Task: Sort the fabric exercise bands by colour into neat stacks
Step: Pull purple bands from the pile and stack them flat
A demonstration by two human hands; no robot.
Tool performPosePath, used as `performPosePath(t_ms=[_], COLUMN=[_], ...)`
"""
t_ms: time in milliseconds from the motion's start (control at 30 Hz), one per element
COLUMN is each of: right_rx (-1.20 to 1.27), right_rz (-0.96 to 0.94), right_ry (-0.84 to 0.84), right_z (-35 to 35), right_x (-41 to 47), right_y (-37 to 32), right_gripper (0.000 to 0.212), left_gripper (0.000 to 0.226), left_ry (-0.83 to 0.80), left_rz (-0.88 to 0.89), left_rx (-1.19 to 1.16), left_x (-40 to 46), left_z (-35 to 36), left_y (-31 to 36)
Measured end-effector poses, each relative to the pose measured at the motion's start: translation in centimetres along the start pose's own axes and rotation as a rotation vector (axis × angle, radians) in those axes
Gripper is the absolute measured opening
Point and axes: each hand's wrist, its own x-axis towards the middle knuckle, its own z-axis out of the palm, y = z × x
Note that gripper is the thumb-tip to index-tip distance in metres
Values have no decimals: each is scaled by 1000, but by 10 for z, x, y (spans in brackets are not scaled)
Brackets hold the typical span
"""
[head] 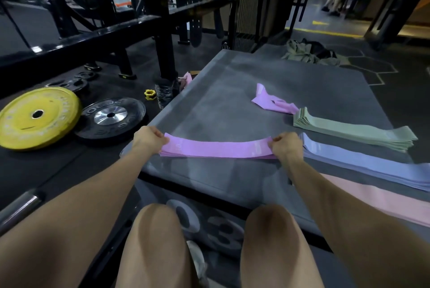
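Grey mat (pixel 232 101) on dark gym floor; on it: purple stack (pixel 216 151) near left; blue stack (pixel 363 164), pink stack (pixel 377 197) near right; green stack (pixel 349 128) right; loose purple bands (pixel 270 101) farther back.

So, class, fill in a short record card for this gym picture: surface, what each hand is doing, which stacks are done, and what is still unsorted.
surface: grey mat
left hand: pinches the left end of the purple band
right hand: pinches its right end
purple stack: under the held band
finished stacks: green stack, blue stack, pink stack
unsorted: crumpled purple bands beyond the green stack
floor, left: yellow plate, black plate
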Motion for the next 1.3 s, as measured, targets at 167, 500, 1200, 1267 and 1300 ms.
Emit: performPosePath(t_ms=[167,500,1200,1267,1300], right_rx=[-17,-182,-573,-549,-534], right_rz=[-21,-80,-707,-712,-720], right_ry=[5,17,-532,-538,-538], right_z=[5,15,21,23,24], right_x=[0,-3,0,5,7], right_y=[3,1,-19,-15,-13], right_gripper=[27,29,79,73,70], left_gripper=[8,11,83,77,73], left_ry=[-2,23,-437,-475,-481], left_rz=[8,66,695,693,702], left_rx=[13,145,647,665,659], left_x=[0,0,-5,1,3], left_z=[5,15,52,56,57], left_y=[-3,-8,29,24,21])
